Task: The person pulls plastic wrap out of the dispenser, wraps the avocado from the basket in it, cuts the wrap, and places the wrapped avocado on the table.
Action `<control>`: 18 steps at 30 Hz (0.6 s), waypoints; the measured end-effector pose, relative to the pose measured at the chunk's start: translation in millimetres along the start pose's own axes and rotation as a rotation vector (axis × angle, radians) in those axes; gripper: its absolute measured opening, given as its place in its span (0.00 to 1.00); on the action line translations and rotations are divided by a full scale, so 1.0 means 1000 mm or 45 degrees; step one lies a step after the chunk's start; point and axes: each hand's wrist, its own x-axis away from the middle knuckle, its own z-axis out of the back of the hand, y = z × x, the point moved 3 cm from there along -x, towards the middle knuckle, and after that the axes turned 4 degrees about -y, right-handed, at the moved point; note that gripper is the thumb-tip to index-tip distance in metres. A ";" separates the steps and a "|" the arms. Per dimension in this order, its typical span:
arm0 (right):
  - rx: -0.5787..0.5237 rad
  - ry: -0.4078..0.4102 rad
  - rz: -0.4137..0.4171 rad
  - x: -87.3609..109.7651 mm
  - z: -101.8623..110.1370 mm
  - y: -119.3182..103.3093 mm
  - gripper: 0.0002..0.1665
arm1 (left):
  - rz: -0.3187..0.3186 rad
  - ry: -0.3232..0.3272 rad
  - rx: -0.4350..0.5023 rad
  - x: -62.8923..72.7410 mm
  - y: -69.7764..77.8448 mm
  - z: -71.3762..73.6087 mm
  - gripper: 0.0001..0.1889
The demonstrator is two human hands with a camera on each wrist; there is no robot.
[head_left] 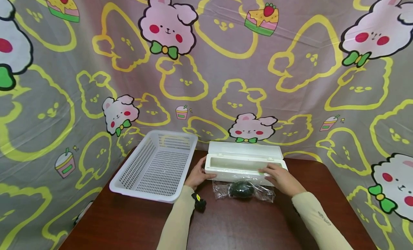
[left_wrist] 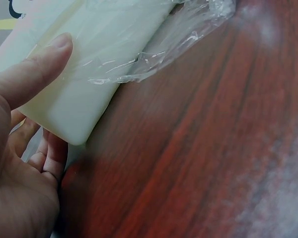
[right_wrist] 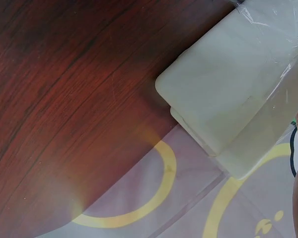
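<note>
A long white cling film dispenser lies on the table with its lid raised at the back. My left hand grips its left end, with the thumb on the front face and the fingers around the end. The fingers of my right hand rest over the front rim near the right end; only a sliver of that hand shows in the right wrist view. In front of the dispenser lies a dark green, oval avocado-like thing, covered by clear plastic film that reaches up the dispenser's front.
A white perforated basket stands at the left, close to my left forearm. The brown wooden table has rounded corners. Patterned cloth hangs around the back and sides.
</note>
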 end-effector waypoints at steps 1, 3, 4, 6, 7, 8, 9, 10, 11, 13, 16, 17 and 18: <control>-0.001 -0.003 -0.005 0.000 0.000 0.000 0.26 | 0.000 0.001 0.003 0.000 0.000 0.000 0.51; -0.003 -0.002 -0.006 0.000 0.001 0.000 0.26 | -0.003 -0.003 0.003 0.001 0.001 0.000 0.51; -0.003 0.001 -0.005 0.000 0.001 0.000 0.26 | -0.003 -0.004 0.005 0.001 0.001 0.000 0.51; 0.001 0.006 0.001 0.001 0.000 0.000 0.26 | -0.004 -0.006 0.009 0.001 0.001 0.000 0.51; 0.001 0.005 -0.001 0.001 0.000 0.000 0.26 | -0.003 -0.006 0.008 0.001 0.002 0.000 0.51; 0.004 0.004 -0.001 0.001 0.000 0.001 0.26 | -0.003 -0.007 0.003 0.001 0.002 0.000 0.51; 0.003 0.000 -0.007 0.002 0.000 0.001 0.26 | -0.002 -0.009 0.001 0.001 0.002 0.000 0.51; 0.002 -0.004 -0.012 0.002 0.000 0.001 0.26 | 0.001 -0.009 -0.001 0.002 0.002 0.000 0.51; 0.004 -0.009 -0.017 0.002 0.000 0.001 0.26 | 0.001 -0.010 -0.003 0.002 0.003 0.000 0.51; 0.001 -0.014 -0.032 0.003 0.001 0.002 0.26 | 0.002 -0.013 -0.010 0.002 0.003 0.000 0.51; 0.004 -0.015 -0.052 0.004 0.002 0.003 0.25 | -0.001 -0.007 -0.012 0.000 0.000 0.000 0.51; 0.006 -0.013 -0.056 0.005 0.002 0.003 0.25 | 0.001 -0.001 -0.011 -0.001 -0.003 0.001 0.51; 0.006 -0.008 -0.061 0.006 0.002 0.004 0.25 | -0.001 0.005 -0.015 -0.003 -0.006 0.001 0.51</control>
